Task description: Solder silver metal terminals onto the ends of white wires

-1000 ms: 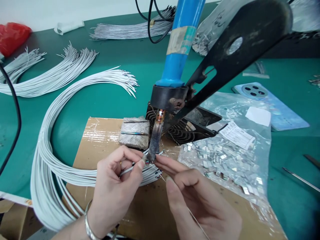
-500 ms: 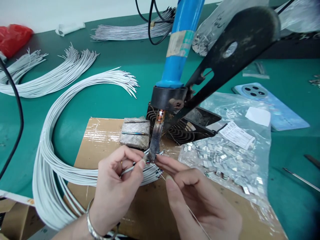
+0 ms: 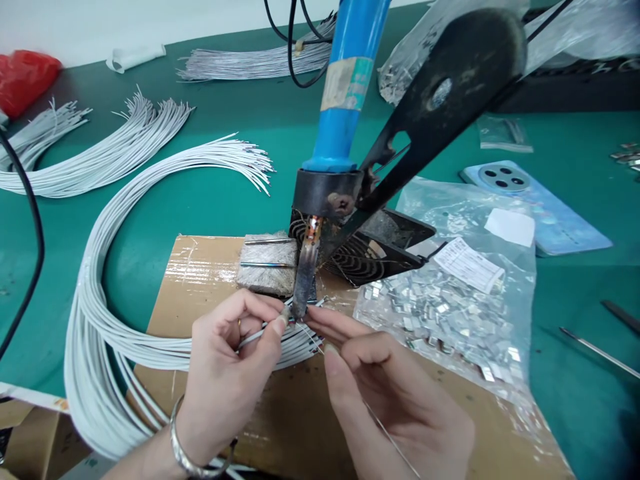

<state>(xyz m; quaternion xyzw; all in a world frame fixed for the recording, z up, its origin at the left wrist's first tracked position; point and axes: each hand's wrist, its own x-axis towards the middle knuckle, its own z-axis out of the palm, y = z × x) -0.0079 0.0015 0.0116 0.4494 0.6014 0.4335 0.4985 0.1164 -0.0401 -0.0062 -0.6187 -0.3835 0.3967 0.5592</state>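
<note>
A blue-handled soldering iron (image 3: 345, 87) hangs in a black stand (image 3: 440, 87), its dark tip (image 3: 304, 277) pointing down at a cardboard sheet (image 3: 200, 280). My left hand (image 3: 227, 380) pinches the end of a thin white wire (image 3: 255, 339) and holds it at the tip. My right hand (image 3: 395, 400) pinches a fine strand of solder wire (image 3: 385, 437), with its fingertips right beside the tip. A curved bundle of white wires (image 3: 100, 267) lies under my left hand.
A clear bag of small metal pieces (image 3: 450, 320) lies to the right, with a blue phone (image 3: 540, 207) beyond it. A grey block (image 3: 267, 263) sits behind the tip. More wire bundles (image 3: 100, 153) and a red bag (image 3: 25, 77) lie at the left on the green table (image 3: 210, 180).
Both hands stay at the iron's tip. The view has shifted a little, so everything sits slightly further left and higher in the picture.
</note>
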